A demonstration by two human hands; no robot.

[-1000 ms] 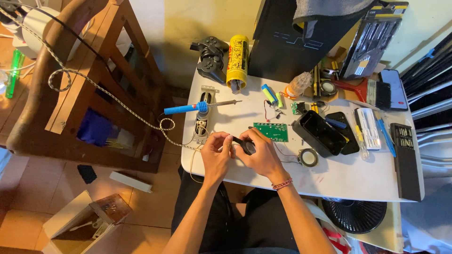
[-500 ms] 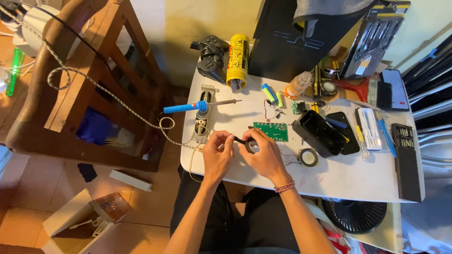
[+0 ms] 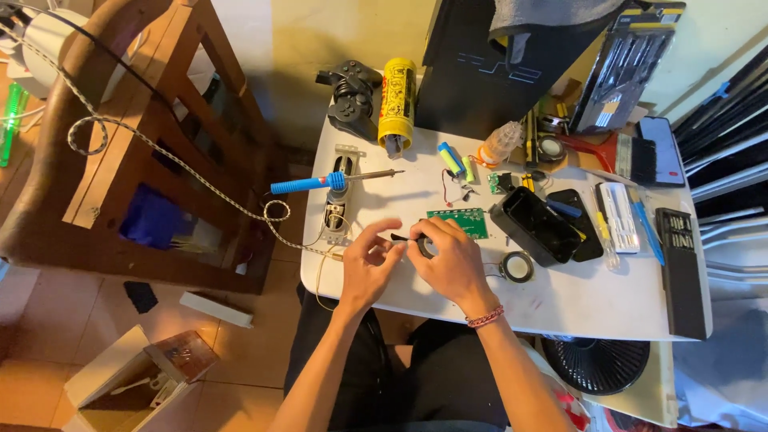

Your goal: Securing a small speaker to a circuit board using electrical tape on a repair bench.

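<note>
— While your hands meet at the near edge of the worktop [image 3: 576, 308], what have they got?

— Your right hand [image 3: 452, 264] is curled round a roll of black tape [image 3: 426, 244], just in front of the green circuit board [image 3: 458, 222]. Your left hand [image 3: 370, 268] is half open, fingertips pinching the tape's loose end.

— What lies around the board?

— Left of it, the blue-handled soldering iron [image 3: 332, 182] rests on its stand. Right of it, a black plastic casing [image 3: 538, 226]; a small round speaker [image 3: 517, 266] sits near your right wrist.
</note>
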